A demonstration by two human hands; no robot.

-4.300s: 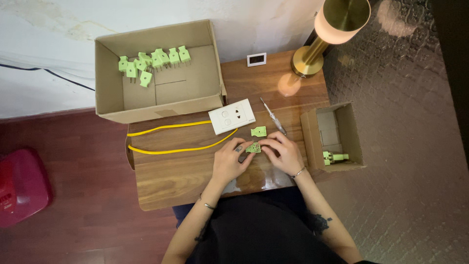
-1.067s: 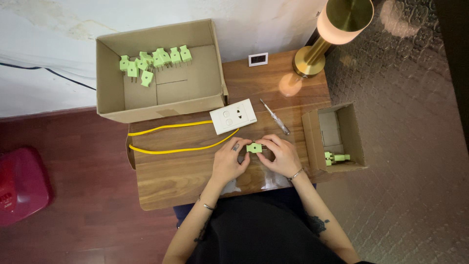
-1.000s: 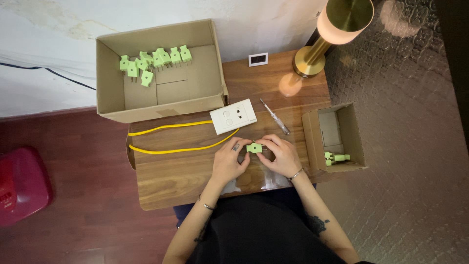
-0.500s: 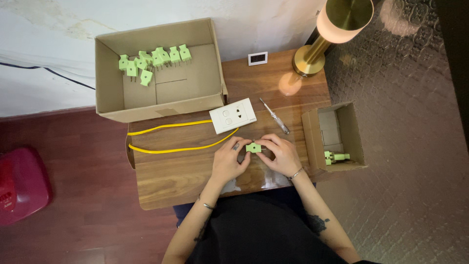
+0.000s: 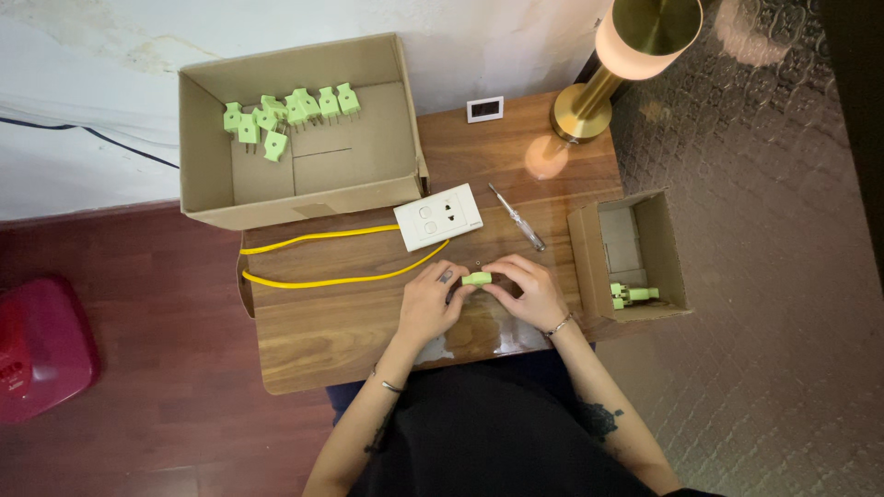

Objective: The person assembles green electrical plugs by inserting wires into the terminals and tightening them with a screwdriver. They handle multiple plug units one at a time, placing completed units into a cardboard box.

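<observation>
Green plastic fills the middle of the view: a small plug (image 5: 476, 278) is pinched between both hands, the left hand (image 5: 429, 301) gripping its left end and the right hand (image 5: 525, 292) closed on its right end, fingertips meeting over it just above the wooden surface (image 5: 313, 331). Just beyond the hands lies a white socket plate (image 5: 438, 216) with a yellow wire (image 5: 322, 258) looping away to the left of the left hand, and a screwdriver (image 5: 517, 217) rests just past the right hand, untouched. A tiny dark speck, perhaps a screw, sits on the wood close to the plug, though it is too small to be sure. To the right of the right hand stands a small carton (image 5: 635, 258) holding a couple of green plugs (image 5: 631, 294); far beyond the left hand a large carton (image 5: 299, 129) holds a row of about eight more plugs (image 5: 285, 109). A brass lamp (image 5: 612, 64) and a small white gadget (image 5: 485, 109) stand at the back edge, well apart from the hands. Judging by this, the work looks early on: one plug is in hand, only a few lie in the small carton, and most wait in the large one; whether the held plug is closed up or in two halves cannot be told
</observation>
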